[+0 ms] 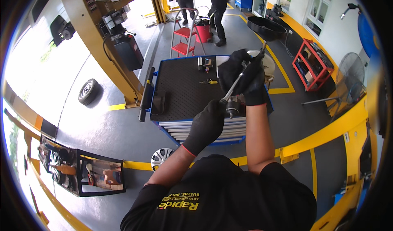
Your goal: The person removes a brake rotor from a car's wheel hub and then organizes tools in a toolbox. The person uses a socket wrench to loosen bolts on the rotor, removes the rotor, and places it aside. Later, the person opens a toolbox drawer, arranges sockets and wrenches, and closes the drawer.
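Observation:
My left hand (206, 123), in a black glove, is closed around the lower end of a long chrome wrench (233, 87). My right hand (250, 81), also gloved in black, is closed around its upper part, over the far right of the tool cart (180, 83). The dark gloves hide the wrench's far end. Under the wrench, a dark cylindrical power tool (233, 105) shows in part near the cart's front edge. Keys with a yellow tag (212, 81) lie on the black mat, and a black tray (159, 102) sits at its left edge.
Past the cart stand a red stepladder (184, 31), two people and a black drain pan (268, 28). A yellow lift post (98, 47) and a wheel (89, 90) are to the left. A yellow beam (327, 133), fan (349, 75) and red rack (312, 65) are right.

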Motion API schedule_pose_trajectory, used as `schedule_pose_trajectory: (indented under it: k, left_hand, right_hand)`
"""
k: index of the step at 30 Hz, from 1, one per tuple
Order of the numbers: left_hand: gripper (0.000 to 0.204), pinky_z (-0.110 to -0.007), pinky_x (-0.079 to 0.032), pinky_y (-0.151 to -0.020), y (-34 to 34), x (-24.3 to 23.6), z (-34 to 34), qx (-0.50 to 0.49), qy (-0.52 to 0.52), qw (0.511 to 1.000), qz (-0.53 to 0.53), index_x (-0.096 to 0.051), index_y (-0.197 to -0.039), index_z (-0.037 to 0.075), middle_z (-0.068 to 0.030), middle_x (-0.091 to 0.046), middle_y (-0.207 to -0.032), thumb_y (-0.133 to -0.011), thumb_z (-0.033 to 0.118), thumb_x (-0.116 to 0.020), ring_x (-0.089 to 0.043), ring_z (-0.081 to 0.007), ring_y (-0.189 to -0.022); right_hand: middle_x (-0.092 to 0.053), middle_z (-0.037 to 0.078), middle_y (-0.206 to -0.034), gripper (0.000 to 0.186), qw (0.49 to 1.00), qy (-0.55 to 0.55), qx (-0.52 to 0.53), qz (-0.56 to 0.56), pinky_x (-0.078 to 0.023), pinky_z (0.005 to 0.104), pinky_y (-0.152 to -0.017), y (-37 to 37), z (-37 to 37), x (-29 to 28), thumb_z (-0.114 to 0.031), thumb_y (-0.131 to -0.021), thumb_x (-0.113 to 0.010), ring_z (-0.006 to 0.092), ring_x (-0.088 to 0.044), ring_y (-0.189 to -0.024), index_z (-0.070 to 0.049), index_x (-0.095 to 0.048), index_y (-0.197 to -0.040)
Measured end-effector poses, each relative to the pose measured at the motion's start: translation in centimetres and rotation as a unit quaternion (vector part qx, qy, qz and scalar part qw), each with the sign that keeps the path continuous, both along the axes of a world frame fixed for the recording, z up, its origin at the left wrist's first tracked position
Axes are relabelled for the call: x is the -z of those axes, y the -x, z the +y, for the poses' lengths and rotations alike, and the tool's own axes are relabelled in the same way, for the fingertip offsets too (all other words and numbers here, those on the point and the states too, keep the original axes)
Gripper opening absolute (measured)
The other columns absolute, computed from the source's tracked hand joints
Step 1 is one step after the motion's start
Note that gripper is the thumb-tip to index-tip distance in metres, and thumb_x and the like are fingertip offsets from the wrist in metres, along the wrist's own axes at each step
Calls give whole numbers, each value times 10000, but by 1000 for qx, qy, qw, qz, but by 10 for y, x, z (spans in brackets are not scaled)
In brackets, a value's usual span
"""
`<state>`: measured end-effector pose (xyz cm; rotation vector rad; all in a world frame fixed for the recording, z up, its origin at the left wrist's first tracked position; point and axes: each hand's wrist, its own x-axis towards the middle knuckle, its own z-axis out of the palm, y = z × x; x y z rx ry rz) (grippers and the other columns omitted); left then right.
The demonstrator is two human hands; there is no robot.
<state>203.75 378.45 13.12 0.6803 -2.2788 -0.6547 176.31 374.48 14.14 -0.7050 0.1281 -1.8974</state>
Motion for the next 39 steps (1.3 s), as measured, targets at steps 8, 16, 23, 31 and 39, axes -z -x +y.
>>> schedule_pose_trajectory:
  k: [8,16,23,31,39]
  left_hand:
    - [393,-562,-586,-780,-2,6,13,40,-46,998,-6,-473,-1368,-25,-282,-701,-1083,-1034,119,-619,-715,-521,-962]
    - [415,-548,-597,-734,-17,6,-4,22,39,998,-45,-478,-1390,-34,-289,-677,-1060,-1013,88,-602,-722,-486,-862]
    - [420,-523,-594,-652,-32,18,0,70,6,997,-41,-463,-1373,-43,-289,-681,-1060,-1015,104,-626,-733,-470,-812]
    - [435,-506,-620,-673,-50,34,-11,57,99,993,5,-474,-1408,-7,-254,-719,-1066,-1037,135,-653,-760,-435,-832]
    - [408,-518,-623,-727,-65,10,-13,49,30,998,-31,-530,-1375,12,-239,-739,-1054,-1010,120,-676,-771,-430,-874]
  right_hand:
    - [-689,77,-1287,379,801,-115,484,333,-532,399,-1056,-57,8,16,-401,-1143,-570,230,-668,-1179,-74,-618,-1328]
    - [-707,68,-1133,297,999,-28,18,15,-550,358,-992,-43,16,-22,-323,-1097,-653,193,-660,-1126,-56,-697,-1220]
    - [-667,84,-1231,277,720,-146,509,449,-559,355,-1004,-73,23,3,-225,-1082,-664,208,-672,-1142,-98,-634,-1327]
    - [-729,50,-1139,195,994,-103,9,-34,-597,408,-921,-72,61,-24,-209,-1075,-660,218,-724,-1027,-99,-684,-1234]
    - [-673,70,-1300,211,761,-66,575,294,-509,329,-1072,-126,42,-22,-35,-1079,-642,166,-648,-1200,-54,-621,-1288]
